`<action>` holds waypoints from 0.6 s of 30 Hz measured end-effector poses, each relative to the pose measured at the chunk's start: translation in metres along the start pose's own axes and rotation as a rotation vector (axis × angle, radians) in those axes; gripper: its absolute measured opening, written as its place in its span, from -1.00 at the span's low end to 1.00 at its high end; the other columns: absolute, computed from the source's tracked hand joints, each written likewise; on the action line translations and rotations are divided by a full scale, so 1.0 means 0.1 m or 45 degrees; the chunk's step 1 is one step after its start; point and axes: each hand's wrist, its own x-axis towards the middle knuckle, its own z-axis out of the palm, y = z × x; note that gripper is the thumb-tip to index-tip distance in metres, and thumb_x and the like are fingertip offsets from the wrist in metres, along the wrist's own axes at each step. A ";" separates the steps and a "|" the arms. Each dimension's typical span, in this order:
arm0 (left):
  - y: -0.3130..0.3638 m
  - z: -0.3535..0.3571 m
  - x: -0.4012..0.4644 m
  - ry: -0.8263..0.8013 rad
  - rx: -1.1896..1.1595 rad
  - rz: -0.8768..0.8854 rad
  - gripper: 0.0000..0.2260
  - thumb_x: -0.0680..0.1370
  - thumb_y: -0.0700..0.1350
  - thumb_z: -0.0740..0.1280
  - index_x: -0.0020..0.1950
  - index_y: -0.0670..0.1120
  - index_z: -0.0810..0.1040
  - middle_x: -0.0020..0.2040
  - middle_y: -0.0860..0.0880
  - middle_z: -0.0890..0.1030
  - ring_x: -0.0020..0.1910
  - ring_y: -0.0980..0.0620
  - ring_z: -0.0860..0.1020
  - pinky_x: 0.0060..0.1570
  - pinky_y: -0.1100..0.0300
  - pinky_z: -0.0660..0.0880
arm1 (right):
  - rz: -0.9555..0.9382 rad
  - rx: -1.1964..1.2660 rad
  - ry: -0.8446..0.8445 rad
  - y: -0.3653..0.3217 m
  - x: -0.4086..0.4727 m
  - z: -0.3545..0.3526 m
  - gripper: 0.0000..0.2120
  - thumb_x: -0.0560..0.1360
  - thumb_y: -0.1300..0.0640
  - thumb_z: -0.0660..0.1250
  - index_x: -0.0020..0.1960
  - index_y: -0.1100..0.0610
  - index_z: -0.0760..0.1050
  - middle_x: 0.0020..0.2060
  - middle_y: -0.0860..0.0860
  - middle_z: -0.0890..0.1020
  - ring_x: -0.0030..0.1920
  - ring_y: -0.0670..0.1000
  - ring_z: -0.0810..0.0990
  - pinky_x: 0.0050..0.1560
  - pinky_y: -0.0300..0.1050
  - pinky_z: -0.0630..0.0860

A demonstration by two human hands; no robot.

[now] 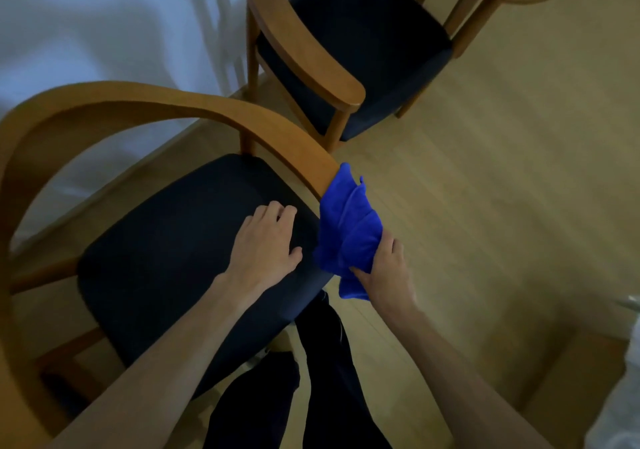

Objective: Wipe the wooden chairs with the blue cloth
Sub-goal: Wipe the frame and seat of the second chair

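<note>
The person stands over the near wooden chair (145,109), both arms reaching down. The left hand (265,241) lies flat on the dark seat cushion (166,241), fingers relaxed and spread, grasping nothing. The right hand (384,272) clutches the bunched blue cloth (346,227), thumb and fingers curled into its lower folds. The upper part of the cloth lies against the front tip of the chair's curved armrest, at the seat's right edge. A second wooden chair (311,57) stands beyond on the pale wooden floor (502,171), well apart from the cloth.
</note>
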 end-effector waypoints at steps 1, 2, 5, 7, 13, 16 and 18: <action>0.00 0.00 -0.03 0.003 0.007 0.000 -0.40 0.44 0.09 0.44 0.40 -0.04 0.32 0.24 -0.04 0.46 0.18 0.00 0.46 0.10 0.13 0.44 | -0.006 0.005 -0.056 0.05 0.04 -0.04 -0.27 0.45 -0.03 0.50 0.45 0.17 0.21 0.21 0.10 0.47 0.17 0.12 0.52 0.02 -0.06 0.49; 0.00 0.00 -0.05 0.004 0.008 0.000 -0.40 0.44 0.09 0.44 0.40 -0.05 0.33 0.24 -0.04 0.46 0.18 0.00 0.46 0.10 0.13 0.44 | -0.014 -0.017 -0.116 0.10 0.08 -0.09 -0.33 0.45 -0.01 0.50 0.40 0.17 0.25 0.16 0.08 0.49 0.12 0.12 0.55 -0.06 -0.08 0.48; -0.01 0.02 -0.15 -0.016 0.012 -0.004 -0.40 0.45 0.09 0.44 0.41 -0.06 0.32 0.25 -0.04 0.46 0.19 0.00 0.46 0.12 0.13 0.44 | -0.079 -0.174 -0.230 0.23 0.26 -0.25 -0.58 0.43 0.02 0.49 0.13 0.12 0.36 -0.12 -0.02 0.52 -0.14 0.09 0.55 -0.32 -0.12 0.40; -0.03 0.03 -0.19 -0.029 0.016 -0.002 -0.40 0.46 0.08 0.43 0.42 -0.07 0.32 0.26 -0.05 0.46 0.20 -0.01 0.46 0.13 0.13 0.43 | -0.116 -0.234 -0.243 0.27 0.34 -0.33 -0.70 0.45 0.04 0.44 0.00 0.10 0.35 -0.26 -0.04 0.49 -0.26 0.07 0.53 -0.38 -0.08 0.45; 0.01 0.06 -0.20 -0.028 -0.029 -0.011 -0.40 0.46 0.09 0.43 0.42 -0.06 0.32 0.25 -0.04 0.47 0.19 0.01 0.47 0.13 0.15 0.44 | -0.104 -0.208 -0.191 0.31 0.26 -0.22 -0.54 0.40 -0.02 0.53 0.11 0.12 0.38 -0.30 -0.15 0.41 -0.34 -0.12 0.41 -0.42 -0.25 0.27; 0.01 0.09 -0.19 -0.031 -0.054 -0.009 -0.41 0.46 0.09 0.43 0.41 -0.05 0.32 0.25 -0.04 0.47 0.18 0.02 0.47 0.12 0.16 0.45 | -0.098 -0.065 -0.126 0.23 0.20 -0.13 -0.31 0.29 -0.23 0.56 0.21 0.11 0.35 -0.12 -0.12 0.49 -0.19 -0.09 0.47 -0.21 -0.21 0.38; -0.01 0.09 -0.18 -0.031 -0.073 -0.017 -0.41 0.46 0.10 0.43 0.40 -0.05 0.33 0.24 -0.04 0.47 0.17 0.02 0.47 0.11 0.16 0.45 | -0.072 0.019 -0.116 0.15 0.18 -0.11 -0.18 0.26 -0.30 0.54 0.31 0.12 0.32 0.02 -0.05 0.53 -0.02 -0.01 0.54 -0.09 -0.13 0.45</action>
